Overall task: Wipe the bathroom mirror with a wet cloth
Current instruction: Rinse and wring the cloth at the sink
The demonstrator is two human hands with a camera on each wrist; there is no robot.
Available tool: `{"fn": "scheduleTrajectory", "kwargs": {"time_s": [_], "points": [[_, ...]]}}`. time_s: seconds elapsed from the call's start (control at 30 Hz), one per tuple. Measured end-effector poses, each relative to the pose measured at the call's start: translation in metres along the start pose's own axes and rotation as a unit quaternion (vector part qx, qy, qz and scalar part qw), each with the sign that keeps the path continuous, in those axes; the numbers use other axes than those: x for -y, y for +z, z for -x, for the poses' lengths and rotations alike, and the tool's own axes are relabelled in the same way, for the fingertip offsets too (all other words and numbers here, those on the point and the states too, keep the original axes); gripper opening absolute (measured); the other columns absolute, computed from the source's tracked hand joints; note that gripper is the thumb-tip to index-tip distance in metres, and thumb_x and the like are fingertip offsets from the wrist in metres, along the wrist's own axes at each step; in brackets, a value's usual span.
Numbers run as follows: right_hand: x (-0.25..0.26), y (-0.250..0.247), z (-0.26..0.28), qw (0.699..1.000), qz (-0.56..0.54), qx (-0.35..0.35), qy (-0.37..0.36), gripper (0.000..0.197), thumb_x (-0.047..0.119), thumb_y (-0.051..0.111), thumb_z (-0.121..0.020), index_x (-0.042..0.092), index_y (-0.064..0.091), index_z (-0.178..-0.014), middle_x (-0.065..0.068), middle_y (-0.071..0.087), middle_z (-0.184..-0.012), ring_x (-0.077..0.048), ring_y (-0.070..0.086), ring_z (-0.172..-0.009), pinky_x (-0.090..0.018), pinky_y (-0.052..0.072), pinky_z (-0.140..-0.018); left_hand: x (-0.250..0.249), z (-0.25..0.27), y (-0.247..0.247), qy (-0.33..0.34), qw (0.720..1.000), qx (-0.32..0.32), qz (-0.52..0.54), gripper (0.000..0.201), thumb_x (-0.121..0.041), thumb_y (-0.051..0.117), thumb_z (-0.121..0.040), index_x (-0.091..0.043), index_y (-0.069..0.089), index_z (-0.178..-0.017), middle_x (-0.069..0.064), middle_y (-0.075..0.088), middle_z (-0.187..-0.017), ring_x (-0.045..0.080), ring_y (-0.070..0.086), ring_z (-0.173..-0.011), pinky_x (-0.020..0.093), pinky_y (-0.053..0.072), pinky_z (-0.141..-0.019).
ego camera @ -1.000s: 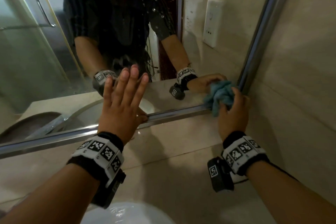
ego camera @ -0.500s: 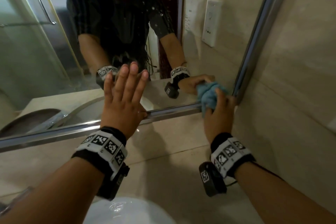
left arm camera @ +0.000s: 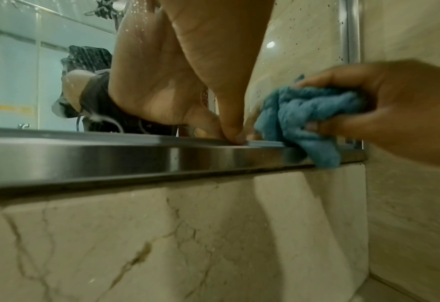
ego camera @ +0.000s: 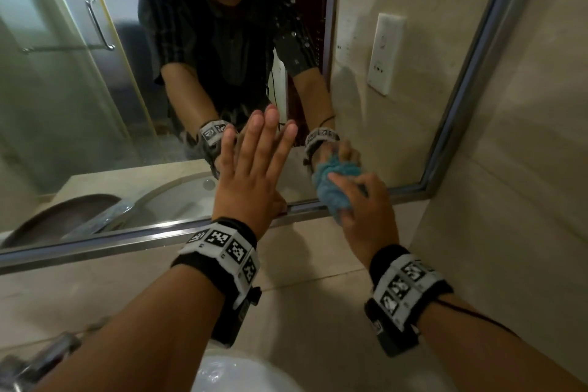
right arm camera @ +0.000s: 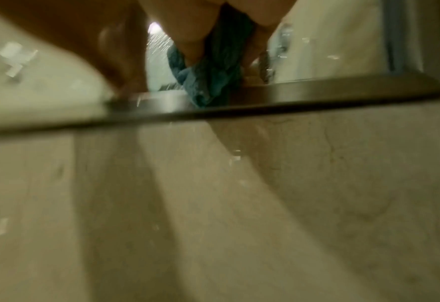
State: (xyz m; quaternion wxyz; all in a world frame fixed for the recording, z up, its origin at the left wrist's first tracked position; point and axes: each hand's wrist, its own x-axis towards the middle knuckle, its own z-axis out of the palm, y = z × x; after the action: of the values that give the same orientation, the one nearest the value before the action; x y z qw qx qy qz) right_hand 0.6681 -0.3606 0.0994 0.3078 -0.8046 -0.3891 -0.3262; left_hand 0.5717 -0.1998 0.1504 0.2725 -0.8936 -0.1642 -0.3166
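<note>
The wall mirror (ego camera: 95,105) has a metal frame (ego camera: 95,242) along its bottom and right edges. My left hand (ego camera: 254,175) lies flat on the glass with straight fingers, its thumb (left arm camera: 233,126) down on the bottom frame (left arm camera: 84,159). My right hand (ego camera: 366,210) grips a bunched blue cloth (ego camera: 334,191) and presses it on the glass at the bottom edge, just right of the left hand. The cloth (left arm camera: 306,120) hangs over the frame in the left wrist view. In the blurred right wrist view the cloth (right arm camera: 213,73) sits under my fingers.
Beige marble tiles (ego camera: 318,312) cover the wall below and to the right of the mirror. A white basin (ego camera: 235,375) and a metal tap (ego camera: 41,356) lie below my arms. The mirror reflects a person, a glass shower door and a white wall socket (ego camera: 385,54).
My right hand has slid the cloth leftward along the mirror's bottom edge, away from the right corner toward the left hand. The left hand stays flat on the glass.
</note>
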Motion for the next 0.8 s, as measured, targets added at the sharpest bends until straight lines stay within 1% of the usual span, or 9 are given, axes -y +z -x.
{"fn": "scheduleTrajectory", "kwargs": {"time_s": [0.1,0.17,0.27,0.37,0.43,0.5,0.57,0.7,0.8], "points": [[0.012,-0.018,-0.048,0.989,-0.039,-0.135,0.055,0.042,0.024,0.047,-0.086,0.009,0.057,-0.124,-0.017,0.049,-0.103,-0.027,0.047,-0.091,-0.028,0.039,-0.081,0.001,0.001,0.000,0.002,1.000,-0.004,0.002,0.127,-0.055,0.074,-0.060,-0.015,-0.004,-0.151,0.011,-0.016,-0.155,0.027,-0.021,-0.141,0.048,-0.011,-0.114],[0.028,-0.017,-0.066,0.984,-0.030,-0.177,0.016,0.037,0.018,0.049,-0.089,0.011,0.058,-0.124,-0.017,0.049,-0.103,-0.025,0.041,-0.091,-0.022,0.032,-0.083,0.002,0.001,-0.001,0.005,1.000,-0.005,0.008,0.126,-0.056,0.074,-0.060,-0.015,-0.002,-0.152,0.011,-0.010,-0.156,0.026,-0.018,-0.142,0.048,-0.008,-0.115],[0.019,0.011,-0.029,0.993,0.024,-0.090,-0.075,0.038,0.009,0.060,-0.085,0.019,0.059,-0.122,-0.006,0.038,-0.105,-0.025,0.036,-0.088,-0.022,0.030,-0.079,0.004,0.001,-0.001,0.011,1.000,0.002,0.004,0.126,-0.060,0.071,-0.061,-0.016,-0.005,-0.151,0.009,-0.018,-0.155,0.025,-0.022,-0.141,0.048,-0.009,-0.115],[-0.002,0.005,0.004,0.992,0.040,0.038,-0.114,0.035,0.006,0.060,-0.081,0.020,0.065,-0.113,-0.005,0.039,-0.105,-0.026,0.039,-0.088,-0.038,0.051,-0.073,0.004,0.001,-0.004,0.017,1.000,0.005,-0.001,0.125,-0.056,0.072,-0.063,-0.016,-0.006,-0.151,0.010,-0.026,-0.153,0.026,-0.024,-0.141,0.047,-0.009,-0.115],[0.005,-0.013,-0.020,0.997,0.016,0.009,-0.071,0.033,0.016,0.045,-0.089,0.019,0.065,-0.115,-0.011,0.047,-0.107,-0.024,0.042,-0.093,-0.040,0.050,-0.077,0.006,0.002,-0.006,0.018,0.999,-0.020,0.021,0.114,-0.037,0.075,-0.067,-0.015,0.001,-0.151,0.010,-0.011,-0.156,0.025,-0.013,-0.143,0.047,-0.002,-0.116],[0.027,-0.030,-0.062,0.996,-0.001,-0.082,-0.028,0.040,0.021,0.042,-0.088,0.014,0.059,-0.123,-0.019,0.052,-0.105,-0.022,0.043,-0.095,-0.032,0.044,-0.081,0.011,0.004,-0.009,0.016,0.997,-0.050,0.053,0.103,-0.021,0.073,-0.072,-0.010,0.007,-0.151,0.012,0.004,-0.157,0.024,-0.003,-0.144,0.046,0.006,-0.118],[0.049,-0.030,-0.087,0.990,-0.014,-0.134,-0.037,0.043,0.018,0.045,-0.084,0.012,0.059,-0.124,-0.022,0.054,-0.104,-0.026,0.046,-0.096,-0.035,0.044,-0.080,0.019,0.006,-0.011,0.017,0.996,-0.055,0.070,0.101,-0.022,0.072,-0.074,-0.004,0.008,-0.149,0.016,0.007,-0.156,0.024,-0.002,-0.144,0.042,0.008,-0.119],[0.047,0.001,-0.038,0.995,-0.016,0.008,-0.101,0.030,0.013,0.057,-0.086,0.017,0.066,-0.114,-0.018,0.061,-0.104,-0.032,0.051,-0.096,-0.039,0.048,-0.078,0.029,0.007,-0.013,0.015,0.998,-0.034,0.041,0.106,-0.030,0.074,-0.072,-0.004,0.006,-0.149,0.014,0.005,-0.156,0.023,-0.008,-0.144,0.036,0.000,-0.119],[0.021,0.001,-0.007,0.982,0.061,0.077,-0.159,0.038,0.015,0.080,-0.070,0.019,0.070,-0.106,-0.010,0.059,-0.091,-0.026,0.051,-0.080,-0.033,0.046,-0.068,0.032,0.006,-0.012,0.016,0.999,-0.023,0.024,0.108,-0.032,0.074,-0.068,-0.005,0.008,-0.150,0.011,0.005,-0.156,0.022,-0.017,-0.143,0.033,-0.009,-0.118]]}}
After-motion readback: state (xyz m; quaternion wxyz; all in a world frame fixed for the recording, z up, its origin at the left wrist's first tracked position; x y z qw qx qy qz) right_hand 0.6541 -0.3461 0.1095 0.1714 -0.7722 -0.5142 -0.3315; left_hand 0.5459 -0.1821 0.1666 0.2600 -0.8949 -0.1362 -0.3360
